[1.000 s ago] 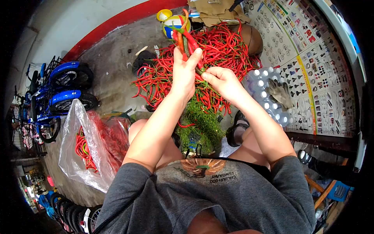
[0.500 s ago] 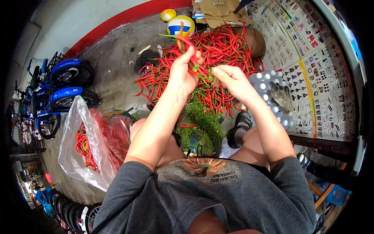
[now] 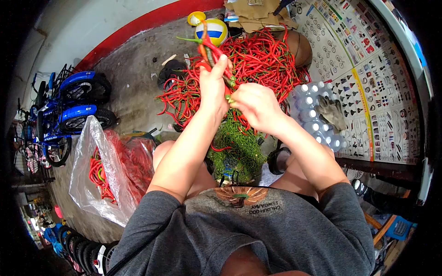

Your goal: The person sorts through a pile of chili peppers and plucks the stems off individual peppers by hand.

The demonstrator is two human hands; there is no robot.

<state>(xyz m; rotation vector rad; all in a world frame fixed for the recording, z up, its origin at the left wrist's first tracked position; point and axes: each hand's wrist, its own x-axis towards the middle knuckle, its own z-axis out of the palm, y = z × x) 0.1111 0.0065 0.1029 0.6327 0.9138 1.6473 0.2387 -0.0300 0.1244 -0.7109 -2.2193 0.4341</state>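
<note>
My left hand (image 3: 213,89) is closed around a small bunch of long chili peppers (image 3: 211,47), mostly red with a darker one among them. Their tips point up and away past my thumb. Close beside it, my right hand (image 3: 258,106) pinches at the green stem ends (image 3: 229,97) below the left fist; its fingertips are partly hidden. Beyond both hands spreads a big heap of red chili peppers (image 3: 267,57) on the floor. Nearer to me, between my legs, lies a mound of green stems (image 3: 241,147) with a red chili on its edge.
A clear plastic bag (image 3: 80,184) with red chilies stands at left, near blue bicycles (image 3: 76,110). A volleyball (image 3: 214,31), a brown ball (image 3: 300,48) and cardboard (image 3: 258,14) border the heap. Bottles (image 3: 306,112) with a grey glove (image 3: 332,112) lie at right.
My right hand has moved left and down, turning its back up and closing in against the stem ends under my left hand. The held bunch has shifted slightly left and up.
</note>
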